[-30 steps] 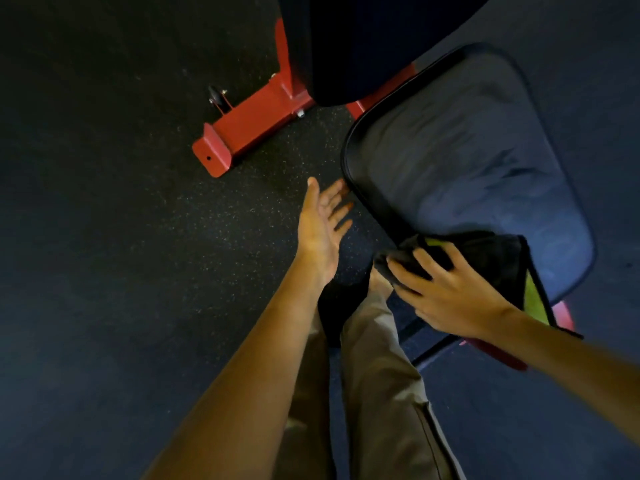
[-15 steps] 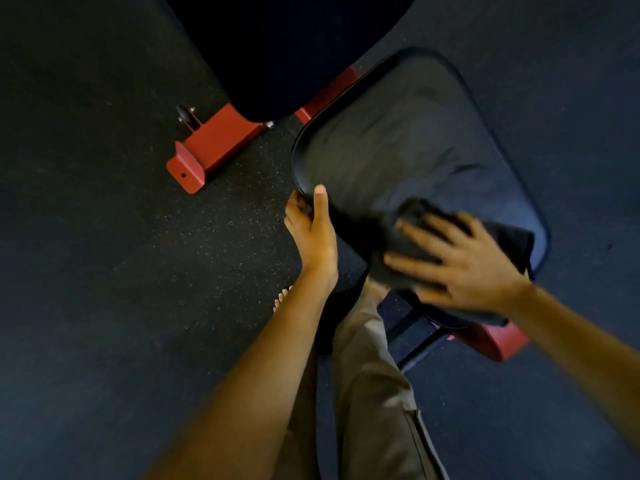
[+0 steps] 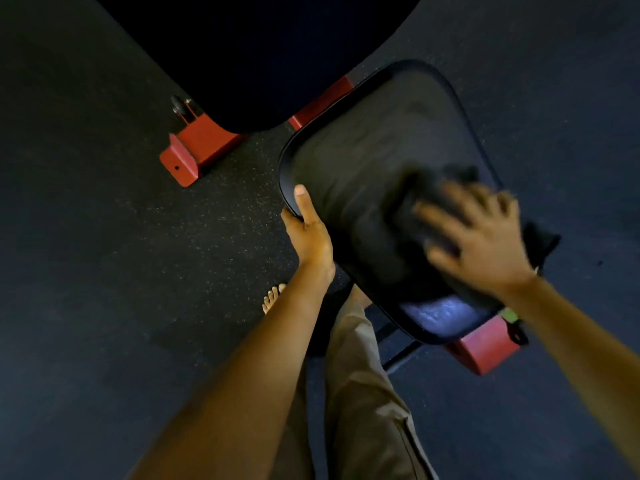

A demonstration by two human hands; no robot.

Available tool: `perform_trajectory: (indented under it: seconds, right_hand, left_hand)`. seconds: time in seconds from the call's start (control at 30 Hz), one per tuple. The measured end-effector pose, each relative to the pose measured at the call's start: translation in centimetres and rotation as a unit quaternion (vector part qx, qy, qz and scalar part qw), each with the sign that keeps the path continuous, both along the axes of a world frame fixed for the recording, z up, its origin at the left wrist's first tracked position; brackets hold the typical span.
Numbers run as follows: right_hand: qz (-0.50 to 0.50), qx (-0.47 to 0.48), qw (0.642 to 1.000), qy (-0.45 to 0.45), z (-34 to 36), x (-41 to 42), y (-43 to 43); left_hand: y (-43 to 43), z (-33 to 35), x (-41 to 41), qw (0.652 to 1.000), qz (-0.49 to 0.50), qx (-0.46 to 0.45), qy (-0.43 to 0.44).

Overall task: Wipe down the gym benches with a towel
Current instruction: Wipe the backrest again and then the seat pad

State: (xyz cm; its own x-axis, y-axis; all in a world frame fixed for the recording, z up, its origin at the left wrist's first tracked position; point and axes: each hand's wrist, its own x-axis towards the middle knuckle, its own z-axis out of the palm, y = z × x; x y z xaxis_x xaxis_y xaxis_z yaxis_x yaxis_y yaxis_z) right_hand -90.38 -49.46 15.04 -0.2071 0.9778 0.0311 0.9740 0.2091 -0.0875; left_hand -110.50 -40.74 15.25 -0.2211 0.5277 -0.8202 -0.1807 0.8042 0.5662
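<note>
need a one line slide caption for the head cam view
Right hand presses a dark towel across the black bench seat while the left hand grips its edge.

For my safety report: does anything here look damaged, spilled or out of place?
Only the bare foot on the black speckled rubber floor: no shoe, which is odd in a gym. The black padded bench seat, gripped by the left hand, shows no visible tear.

The person is wearing loose khaki trousers [image 3: 360,393], with a stitched seam [image 3: 406,433] running down one leg. One foot [image 3: 273,297] is showing bare, and the left forearm [image 3: 249,368] and right forearm [image 3: 581,337] are showing uncovered.
</note>
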Motion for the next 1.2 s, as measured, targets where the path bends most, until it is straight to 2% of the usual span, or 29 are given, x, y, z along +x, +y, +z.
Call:
perform_trajectory:
  seconds: [0.07, 0.1, 0.13, 0.17, 0.27, 0.37, 0.43, 0.47, 0.53, 0.6, 0.63, 0.67, 0.7, 0.77, 0.83, 0.9, 0.93, 1.0, 1.07, 1.1, 1.17, 1.2]
  right_hand:
    - [-0.226, 0.003, 0.973, 0.037, 0.1, 1.2, 5.0]
    - [-0.297, -0.014, 0.953, 0.057, 0.3, 0.8, 7.4]
    - [-0.319, -0.030, 0.945, 0.063, 0.5, -0.4, 8.8]
    - [-0.283, -0.030, 0.957, 0.053, 0.5, -1.9, 9.0]
    - [-0.040, -0.007, 0.999, 0.036, 0.1, -6.2, 4.2]
    - [0.127, -0.033, 0.990, 0.043, 0.2, -5.0, -0.7]
    - [0.152, -0.031, 0.988, 0.022, 0.2, -1.4, 0.2]
    - [0.105, -0.021, 0.994, 0.014, 0.1, 0.1, 1.4]
    - [-0.114, -0.011, 0.993, 0.031, 0.2, 1.1, 4.8]
    - [-0.321, -0.024, 0.944, 0.064, 0.5, -0.4, 8.6]
    - [-0.355, -0.039, 0.932, 0.065, 0.6, -2.0, 9.7]
    - [-0.329, -0.043, 0.942, 0.056, 0.7, -3.5, 10.0]
    - [-0.256, -0.032, 0.965, 0.047, 0.7, -4.7, 9.4]
    - [-0.053, -0.019, 0.998, 0.040, 0.3, -6.3, 5.3]
    - [0.085, -0.049, 0.994, 0.044, 0.5, -5.8, -0.2]
    - [0.141, -0.067, 0.987, 0.032, 0.5, -2.7, -3.7]
    - [0.136, -0.069, 0.988, 0.024, 0.6, -1.1, -4.2]
    - [0.053, -0.054, 0.997, 0.017, 0.5, 1.1, -3.2]
    - [-0.087, -0.041, 0.995, 0.017, 0.4, 1.4, 0.1]
    - [-0.159, -0.040, 0.986, 0.023, 0.5, 1.0, 2.5]
    - [-0.279, -0.048, 0.958, 0.051, 0.6, -0.7, 7.5]
    - [-0.302, -0.057, 0.950, 0.058, 0.7, -1.4, 9.9]
  left_hand:
    - [0.1, -0.1, 0.2, 1.000, 0.011, 0.010, 0.017]
    - [0.1, -0.2, 0.4, 0.999, 0.018, 0.016, 0.026]
    - [0.1, -0.3, 0.5, 0.999, 0.023, 0.020, 0.035]
    - [0.1, -0.4, 0.5, 0.999, 0.024, 0.022, 0.041]
    - [0.0, -1.0, 0.4, 0.998, 0.028, 0.030, 0.038]
    - [0.0, -1.2, 0.4, 0.999, 0.021, 0.017, 0.039]
    - [0.0, -0.9, 0.5, 0.999, 0.023, 0.011, 0.042]
    - [0.0, -0.9, 0.6, 0.999, 0.025, 0.014, 0.044]
    - [0.1, -0.8, 0.7, 0.998, 0.029, 0.020, 0.055]
    - [0.1, -0.9, 0.8, 0.997, 0.032, 0.024, 0.063]
    - [0.0, -1.1, 0.8, 0.997, 0.032, 0.026, 0.066]
    - [0.0, -1.2, 0.8, 0.997, 0.029, 0.024, 0.071]
    - [0.0, -1.3, 0.9, 0.997, 0.027, 0.022, 0.072]
    - [-0.1, -1.5, 0.7, 0.997, 0.030, 0.025, 0.066]
    - [-0.1, -1.3, 0.6, 0.997, 0.023, 0.029, 0.061]
    - [-0.1, -0.9, 0.7, 0.997, 0.017, 0.029, 0.064]
    - [-0.1, -0.8, 0.8, 0.997, 0.021, 0.029, 0.063]
    - [-0.1, -0.9, 1.1, 0.996, 0.033, 0.027, 0.080]
    - [0.0, -0.8, 1.3, 0.989, 0.024, 0.038, 0.143]
    - [0.0, -0.7, 1.5, 0.979, 0.004, 0.076, 0.187]
    - [-0.2, -0.7, 1.8, 0.940, -0.084, 0.183, 0.277]
    - [-0.2, -1.0, 1.9, 0.909, -0.141, 0.230, 0.318]
